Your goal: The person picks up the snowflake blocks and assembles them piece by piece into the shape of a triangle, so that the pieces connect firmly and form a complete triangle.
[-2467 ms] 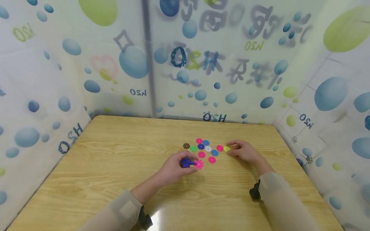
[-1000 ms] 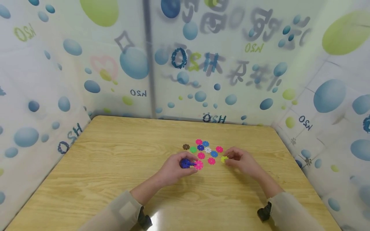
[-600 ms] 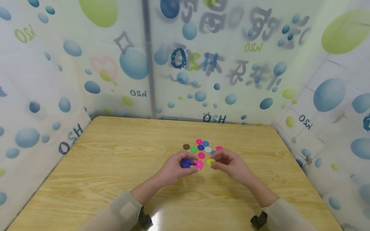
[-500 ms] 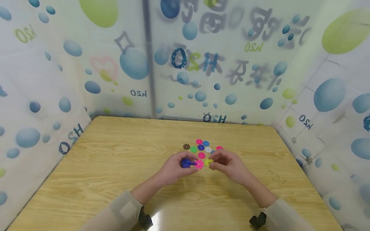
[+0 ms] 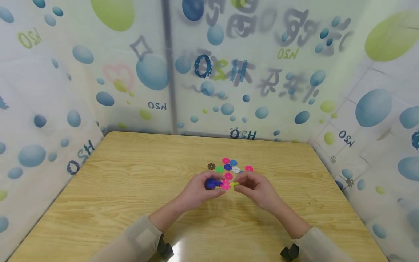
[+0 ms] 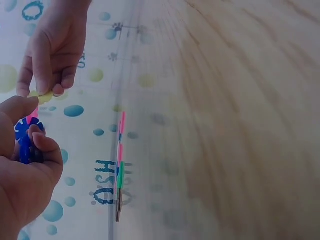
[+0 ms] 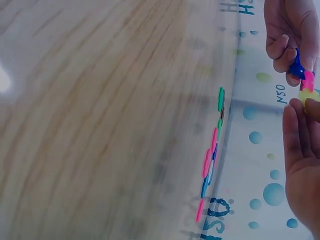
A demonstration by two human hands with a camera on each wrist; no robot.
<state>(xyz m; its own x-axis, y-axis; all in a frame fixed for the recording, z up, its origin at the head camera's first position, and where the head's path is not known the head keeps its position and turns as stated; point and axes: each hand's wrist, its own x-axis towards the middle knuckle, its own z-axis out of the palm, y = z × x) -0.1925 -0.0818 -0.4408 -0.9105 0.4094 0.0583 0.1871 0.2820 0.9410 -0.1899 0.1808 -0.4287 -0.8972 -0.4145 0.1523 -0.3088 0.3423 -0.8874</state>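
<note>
My left hand [image 5: 198, 190] grips a joined cluster of dark blue snowflake discs [image 5: 211, 183], with a notched pink snowflake disc [image 5: 225, 185] sticking out of its right side. Facing it, my right hand [image 5: 260, 191] pinches a yellow snowflake disc [image 5: 234, 184] between thumb and fingers. In the head view the yellow disc looks almost edge-on and its left end meets the pink disc's right rim. Seen from the right wrist, the yellow disc [image 7: 308, 95] lies right against the pink one [image 7: 308, 81]. Fingers partly hide the blue cluster.
Just beyond the hands, loose snowflake discs lie flat on the wooden table [image 5: 137, 174]: a brown one [image 5: 211, 166], a green one [image 5: 219, 169], a white one [image 5: 235, 169], and several pink and blue ones. Patterned curtains surround the table's back and sides.
My right hand has picked up the yellow disc from the right end of the loose discs, carried it left to the pink disc and turned it edge-on. My left hand has stayed nearly in place.
</note>
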